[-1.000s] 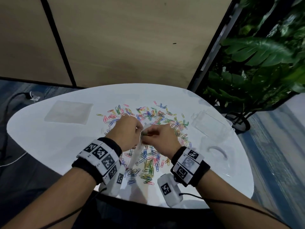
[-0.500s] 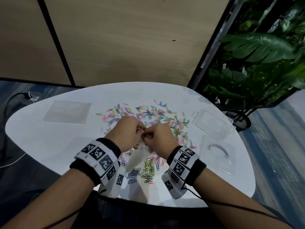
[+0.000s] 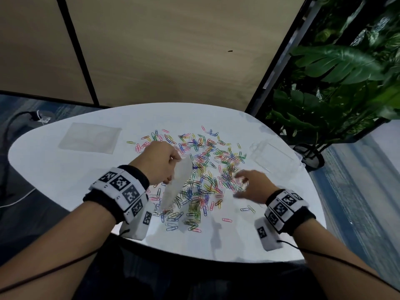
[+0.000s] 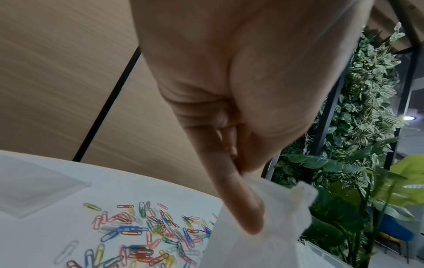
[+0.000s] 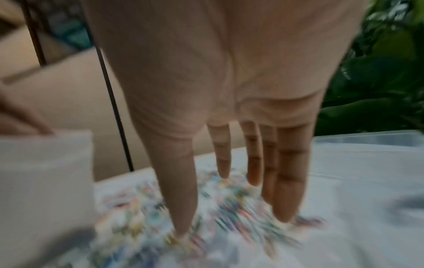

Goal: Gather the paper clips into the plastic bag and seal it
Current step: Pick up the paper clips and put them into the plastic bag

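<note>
Colourful paper clips (image 3: pixel 201 169) lie scattered over the middle of the white table (image 3: pixel 65 176); they also show as clips (image 4: pixel 137 234) and blurred clips (image 5: pixel 206 217) in the wrist views. My left hand (image 3: pixel 161 164) pinches the top edge of a clear plastic bag (image 3: pixel 176 185), which hangs down above the clips; the thumb presses the bag (image 4: pixel 259 226) against curled fingers. My right hand (image 3: pixel 249 184) hovers low over the right side of the pile, its straight, spread fingers (image 5: pixel 289 181) pointing down at the clips. The bag (image 5: pixel 43 181) shows at the left of the right wrist view.
A flat clear bag (image 3: pixel 91 138) lies at the table's far left. A clear plastic box (image 3: pixel 275 159) sits at the right edge. A wooden partition stands behind the table, and leafy plants (image 3: pixel 337 83) fill the right. A cable (image 3: pixel 13 124) runs on the floor at left.
The right hand has let go of the bag and swung right and down onto the clip pile with its fingers opened. The left hand still holds the bag, which now hangs free.
</note>
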The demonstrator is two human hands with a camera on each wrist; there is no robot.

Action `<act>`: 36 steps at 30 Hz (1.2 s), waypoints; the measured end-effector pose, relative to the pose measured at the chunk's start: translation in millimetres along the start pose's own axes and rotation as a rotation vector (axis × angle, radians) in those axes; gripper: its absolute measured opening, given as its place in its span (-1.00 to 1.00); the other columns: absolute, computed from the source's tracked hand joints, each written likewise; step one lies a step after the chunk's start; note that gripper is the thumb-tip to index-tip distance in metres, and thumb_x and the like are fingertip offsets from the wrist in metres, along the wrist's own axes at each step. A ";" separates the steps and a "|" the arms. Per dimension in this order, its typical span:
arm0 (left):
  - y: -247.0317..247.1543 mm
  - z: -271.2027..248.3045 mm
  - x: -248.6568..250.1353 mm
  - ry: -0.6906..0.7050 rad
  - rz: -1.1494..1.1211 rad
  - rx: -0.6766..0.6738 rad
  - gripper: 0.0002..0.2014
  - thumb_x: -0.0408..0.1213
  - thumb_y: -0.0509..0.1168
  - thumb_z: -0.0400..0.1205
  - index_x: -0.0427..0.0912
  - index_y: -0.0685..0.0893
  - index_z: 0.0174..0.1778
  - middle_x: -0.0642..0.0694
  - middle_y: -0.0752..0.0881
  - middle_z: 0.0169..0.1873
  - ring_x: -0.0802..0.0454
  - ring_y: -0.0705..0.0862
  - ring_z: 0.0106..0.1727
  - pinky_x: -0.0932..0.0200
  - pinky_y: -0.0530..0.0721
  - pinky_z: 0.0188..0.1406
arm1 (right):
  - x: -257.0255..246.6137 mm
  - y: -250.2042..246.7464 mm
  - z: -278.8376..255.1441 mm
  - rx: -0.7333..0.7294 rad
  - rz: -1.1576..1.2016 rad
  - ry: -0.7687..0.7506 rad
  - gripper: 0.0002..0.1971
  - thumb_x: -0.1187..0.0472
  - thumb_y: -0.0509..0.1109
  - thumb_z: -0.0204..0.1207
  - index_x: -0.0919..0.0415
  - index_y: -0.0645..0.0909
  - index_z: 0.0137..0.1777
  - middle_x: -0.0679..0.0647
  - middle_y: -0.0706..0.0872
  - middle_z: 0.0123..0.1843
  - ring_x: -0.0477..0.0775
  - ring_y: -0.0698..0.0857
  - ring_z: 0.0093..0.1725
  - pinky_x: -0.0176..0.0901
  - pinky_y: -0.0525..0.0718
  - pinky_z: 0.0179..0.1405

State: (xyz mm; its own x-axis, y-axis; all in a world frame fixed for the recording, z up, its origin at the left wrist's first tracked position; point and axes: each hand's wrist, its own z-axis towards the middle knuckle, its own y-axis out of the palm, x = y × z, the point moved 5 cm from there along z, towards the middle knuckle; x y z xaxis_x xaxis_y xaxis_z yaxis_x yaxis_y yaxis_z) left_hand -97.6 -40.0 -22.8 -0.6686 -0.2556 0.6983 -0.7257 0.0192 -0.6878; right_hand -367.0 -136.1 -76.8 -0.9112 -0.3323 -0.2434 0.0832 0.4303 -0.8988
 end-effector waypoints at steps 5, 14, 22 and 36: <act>-6.3 -4.8 -5.8 0.010 0.024 -0.017 -0.71 -0.43 0.21 0.78 -0.26 0.75 0.34 -0.15 0.83 -0.44 0.06 0.82 -0.50 0.24 0.84 -0.38 | 68.4 70.1 -20.2 -0.199 -0.101 0.157 0.03 -0.14 0.72 0.10 0.07 0.33 0.56 0.14 0.43 0.38 0.14 0.57 0.32 -0.08 0.55 0.37; -13.6 -10.4 -11.8 -0.002 0.033 -0.023 -0.70 -0.41 0.18 0.79 -0.25 0.71 0.38 -0.18 0.83 -0.39 0.01 0.82 -0.44 0.24 0.83 -0.36 | 8.0 116.9 -27.7 0.025 0.259 -0.038 -0.40 0.10 0.73 0.15 0.14 0.66 0.21 0.00 0.61 0.01 -0.11 0.66 -0.14 -0.55 0.55 -0.19; -17.1 -8.8 -21.6 -0.015 0.035 -0.022 -0.71 -0.39 0.20 0.79 -0.24 0.71 0.38 -0.15 0.82 -0.43 0.11 0.76 -0.56 0.33 0.71 -0.47 | -34.0 113.8 1.8 0.217 0.387 0.027 -0.28 0.22 0.63 0.34 0.14 0.46 0.50 0.15 0.45 0.37 0.01 0.68 -0.03 -0.31 0.69 -0.02; -13.5 -6.1 -17.0 0.005 0.061 -0.046 -0.71 -0.38 0.21 0.78 -0.26 0.71 0.39 -0.17 0.83 -0.41 0.05 0.78 -0.51 0.26 0.78 -0.39 | -72.3 113.6 37.6 0.174 -0.112 -0.255 -0.85 0.43 0.37 0.52 0.27 0.77 -0.08 0.15 0.73 -0.10 0.14 0.71 -0.12 -0.08 0.71 -0.13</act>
State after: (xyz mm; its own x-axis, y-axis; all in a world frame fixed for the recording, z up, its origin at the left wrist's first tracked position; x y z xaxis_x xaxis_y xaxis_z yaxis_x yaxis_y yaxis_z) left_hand -77.4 -30.0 -24.2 -0.7124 -0.2479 0.6566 -0.6903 0.0789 -0.7192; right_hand -276.4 -94.8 -175.0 -0.7902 -0.5780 -0.2035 0.0763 0.2367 -0.9686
